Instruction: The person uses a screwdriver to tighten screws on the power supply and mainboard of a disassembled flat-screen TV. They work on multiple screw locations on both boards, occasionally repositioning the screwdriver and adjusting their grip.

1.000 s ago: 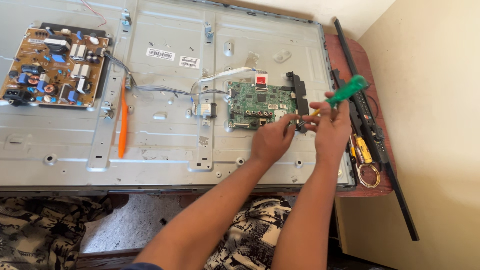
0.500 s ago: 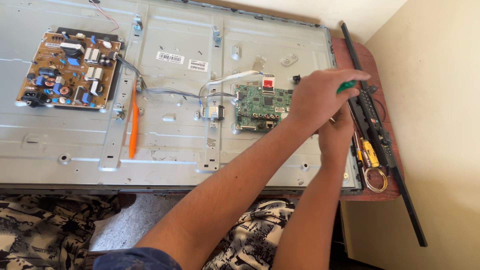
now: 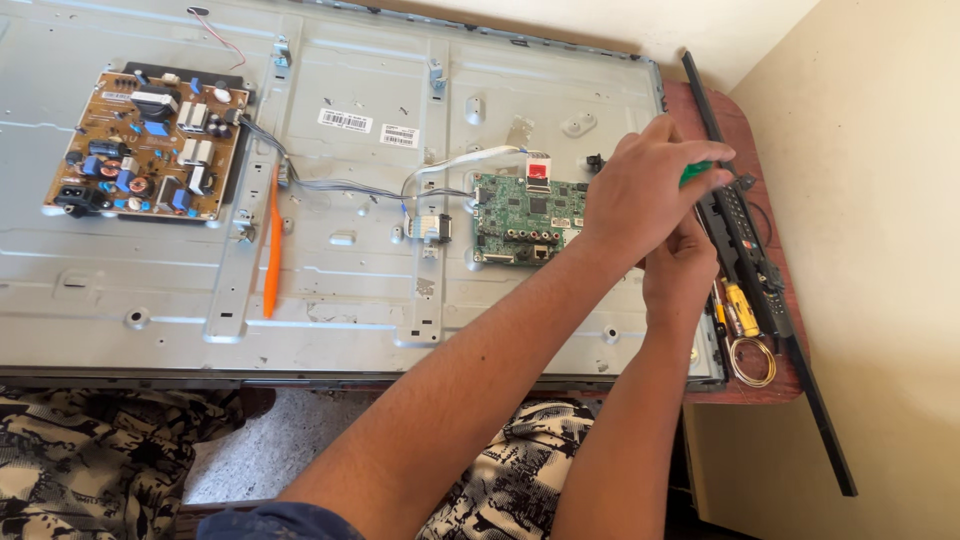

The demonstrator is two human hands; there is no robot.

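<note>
My left hand [image 3: 645,190] is closed over the top of a green-handled screwdriver [image 3: 697,172], and only a sliver of the handle shows past my fingers. My right hand [image 3: 680,275] sits right beneath it with fingers curled around the lower part of the tool, whose shaft is hidden. Both hands hover at the right edge of a grey metal television back panel [image 3: 350,60], just right of a small green circuit board [image 3: 520,215]. A white ribbon cable [image 3: 460,160] and grey wires run to that board.
A brown power board [image 3: 145,145] is mounted at the far left. An orange pry tool [image 3: 272,245] lies on the panel. On the reddish table edge [image 3: 745,130] lie a long black strip [image 3: 770,320], a yellow-handled tool [image 3: 740,308] and a wire loop [image 3: 752,360]. A wall stands close on the right.
My left hand has left the green board and moved right, on top of the screwdriver handle. The right hand has dropped lower beneath it.
</note>
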